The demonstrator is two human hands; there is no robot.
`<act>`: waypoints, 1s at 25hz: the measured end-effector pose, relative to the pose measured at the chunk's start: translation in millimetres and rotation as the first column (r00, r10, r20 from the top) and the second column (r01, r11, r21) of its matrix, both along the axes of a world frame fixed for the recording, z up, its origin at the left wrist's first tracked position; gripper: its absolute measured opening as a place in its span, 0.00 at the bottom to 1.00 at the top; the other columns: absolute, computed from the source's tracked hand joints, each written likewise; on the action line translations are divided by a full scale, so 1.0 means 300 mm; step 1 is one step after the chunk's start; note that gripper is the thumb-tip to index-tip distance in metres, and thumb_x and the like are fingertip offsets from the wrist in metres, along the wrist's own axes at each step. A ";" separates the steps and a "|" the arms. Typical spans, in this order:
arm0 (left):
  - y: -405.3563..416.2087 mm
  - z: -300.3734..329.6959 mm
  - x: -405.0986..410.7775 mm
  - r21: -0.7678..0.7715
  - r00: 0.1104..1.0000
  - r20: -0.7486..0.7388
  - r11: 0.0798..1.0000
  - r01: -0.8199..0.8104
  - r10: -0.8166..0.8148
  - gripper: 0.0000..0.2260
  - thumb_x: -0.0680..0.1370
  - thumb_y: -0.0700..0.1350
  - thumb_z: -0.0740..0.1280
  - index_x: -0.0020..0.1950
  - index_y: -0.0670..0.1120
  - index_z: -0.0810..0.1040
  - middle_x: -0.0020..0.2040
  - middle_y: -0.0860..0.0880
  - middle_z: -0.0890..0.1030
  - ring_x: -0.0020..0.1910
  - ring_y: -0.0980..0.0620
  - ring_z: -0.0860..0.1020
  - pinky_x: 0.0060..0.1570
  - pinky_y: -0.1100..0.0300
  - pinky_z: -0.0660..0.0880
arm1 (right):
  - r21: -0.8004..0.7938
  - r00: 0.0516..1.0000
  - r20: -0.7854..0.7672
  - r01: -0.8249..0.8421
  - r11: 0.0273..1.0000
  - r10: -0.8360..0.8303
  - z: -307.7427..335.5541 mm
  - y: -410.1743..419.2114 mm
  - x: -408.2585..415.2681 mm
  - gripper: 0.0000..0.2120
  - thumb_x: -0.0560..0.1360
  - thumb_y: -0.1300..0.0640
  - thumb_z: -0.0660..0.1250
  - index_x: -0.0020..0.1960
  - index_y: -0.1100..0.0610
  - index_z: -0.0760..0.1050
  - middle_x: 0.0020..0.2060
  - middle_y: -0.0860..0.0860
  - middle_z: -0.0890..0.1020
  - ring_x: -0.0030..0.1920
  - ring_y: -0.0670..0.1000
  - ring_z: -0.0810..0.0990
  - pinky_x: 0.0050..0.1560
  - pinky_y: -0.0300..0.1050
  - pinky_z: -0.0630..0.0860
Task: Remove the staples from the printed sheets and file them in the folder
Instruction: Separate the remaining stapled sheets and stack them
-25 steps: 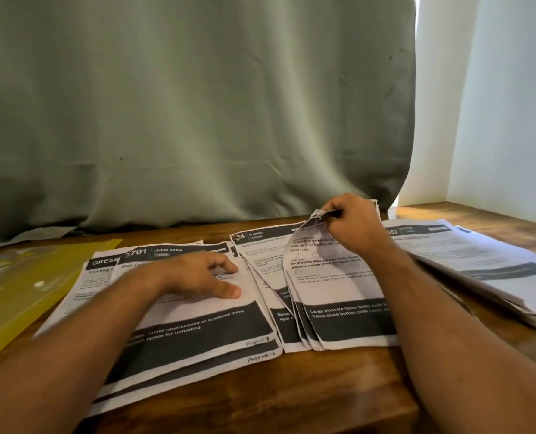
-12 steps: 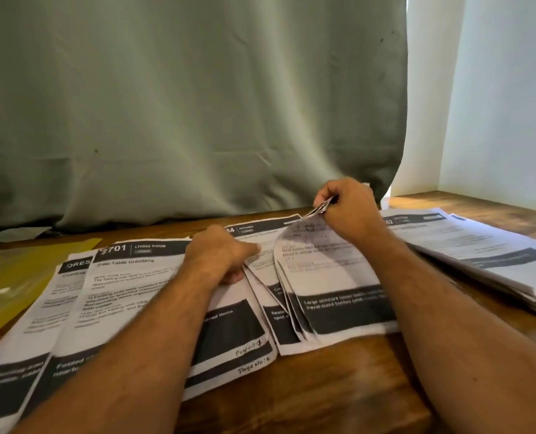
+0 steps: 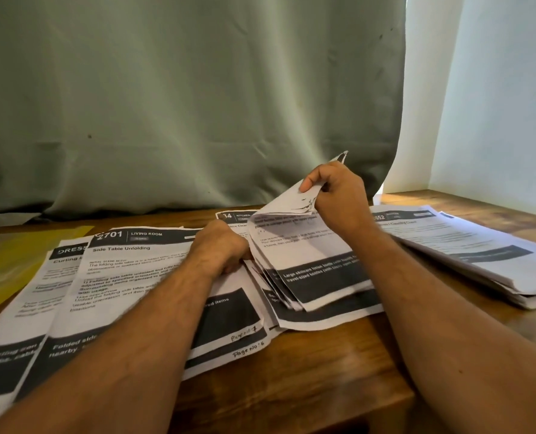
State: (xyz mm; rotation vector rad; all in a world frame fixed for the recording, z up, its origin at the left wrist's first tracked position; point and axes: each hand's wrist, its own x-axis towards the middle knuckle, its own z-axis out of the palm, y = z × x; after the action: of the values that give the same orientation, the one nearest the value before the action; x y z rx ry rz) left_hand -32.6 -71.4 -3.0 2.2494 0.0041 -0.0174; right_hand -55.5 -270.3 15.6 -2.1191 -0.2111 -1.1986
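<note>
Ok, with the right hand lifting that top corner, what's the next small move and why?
Probably keep peeling the top sheet up and away: the right hand pinches its torn-looking corner raised off the middle bundle, while the left hand presses beside that bundle's left edge. No staple is visible.

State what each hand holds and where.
Right hand pinches the top corner of the middle sheet set, lifting it. Left hand grips that set's left edge.

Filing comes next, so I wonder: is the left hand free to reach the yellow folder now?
Probably not yet: the left hand presses on the fanned sheets. The path over the sheets to the yellow folder looks unblocked.
</note>
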 end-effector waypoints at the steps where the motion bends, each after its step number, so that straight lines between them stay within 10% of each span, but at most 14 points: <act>1: -0.002 0.004 -0.004 -0.016 1.000 0.014 1.000 -0.006 0.006 0.05 0.76 0.41 0.73 0.49 0.41 0.79 0.37 0.45 0.82 0.24 0.52 0.73 0.22 0.62 0.68 | 0.004 1.000 0.010 -0.007 1.000 0.007 0.002 0.001 0.001 0.13 0.74 0.68 0.70 0.39 0.51 0.79 0.46 0.46 0.78 0.48 0.45 0.80 0.42 0.29 0.77; 8: -0.005 0.026 -0.030 -0.396 0.998 -0.057 0.917 -0.046 0.026 0.07 0.82 0.42 0.64 0.49 0.43 0.81 0.25 0.50 0.81 0.17 0.57 0.72 0.22 0.63 0.68 | 0.012 1.000 0.018 0.003 1.000 -0.003 0.000 -0.007 0.027 0.17 0.74 0.70 0.68 0.39 0.48 0.80 0.49 0.47 0.79 0.50 0.45 0.80 0.41 0.29 0.77; 14: 0.000 0.027 -0.014 -0.621 0.992 -0.054 0.774 -0.122 0.113 0.07 0.82 0.43 0.64 0.48 0.44 0.81 0.30 0.48 0.84 0.36 0.45 0.85 0.48 0.48 0.83 | 0.186 0.979 0.007 -0.202 0.961 0.204 0.033 -0.043 0.021 0.10 0.76 0.67 0.68 0.46 0.54 0.84 0.49 0.48 0.84 0.51 0.47 0.83 0.50 0.41 0.82; 17: 0.005 0.022 -0.016 -0.611 0.994 -0.039 0.785 -0.102 0.099 0.05 0.81 0.46 0.68 0.48 0.46 0.80 0.30 0.49 0.84 0.32 0.47 0.84 0.34 0.54 0.79 | 0.210 0.961 0.055 -0.278 0.937 0.272 0.050 -0.036 0.002 0.09 0.76 0.68 0.68 0.47 0.57 0.83 0.49 0.48 0.84 0.52 0.47 0.83 0.48 0.38 0.81; 25: 0.006 -0.020 0.018 -0.485 0.996 -0.072 0.875 0.008 -0.049 0.09 0.78 0.33 0.68 0.55 0.43 0.78 0.45 0.42 0.85 0.39 0.44 0.86 0.35 0.53 0.80 | 0.009 0.954 0.122 -0.276 0.961 0.273 0.035 0.166 -0.027 0.14 0.70 0.72 0.65 0.44 0.56 0.83 0.53 0.47 0.79 0.55 0.43 0.78 0.57 0.35 0.76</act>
State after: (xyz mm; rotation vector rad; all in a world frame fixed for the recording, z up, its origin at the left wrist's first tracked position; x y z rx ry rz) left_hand -27.2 -69.7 -8.9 1.7420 0.0095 -0.1146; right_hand -63.6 -220.4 26.2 -1.9214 -0.5239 -1.1549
